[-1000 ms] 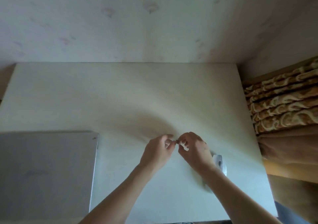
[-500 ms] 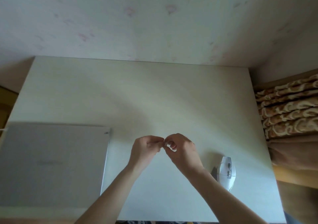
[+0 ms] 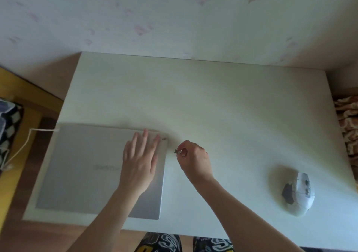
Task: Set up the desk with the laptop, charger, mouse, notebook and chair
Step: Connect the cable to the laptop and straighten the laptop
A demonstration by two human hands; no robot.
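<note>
Laptop (image 3: 100, 170) lies closed on the desk (image 3: 213, 100), at the desk's near-left corner. Left hand (image 3: 140, 162) rests flat and open on the lid, near its right edge, prob. to steady it. Right hand (image 3: 193, 159) is just right of the laptop, fingers pinched round a small dark plug-like piece (image 3: 176, 151), likely the mouse's USB receiver, tip pointing at the laptop's right side but not touching yet. Mouse (image 3: 298, 193) sits well right of the laptop, near the desk's right edge. White cable (image 3: 23, 147) runs off the laptop's back-left corner, so charger looks plugged in. No notebook or chair in view.

Risks: port isn't visible from above, so the piece may go in crooked or upside down & jam. Tiny part, fingertip grip only: could slip & drop off the desk. If the left hand lifts, a sideways push could slide the laptop left & tug the cable.
</note>
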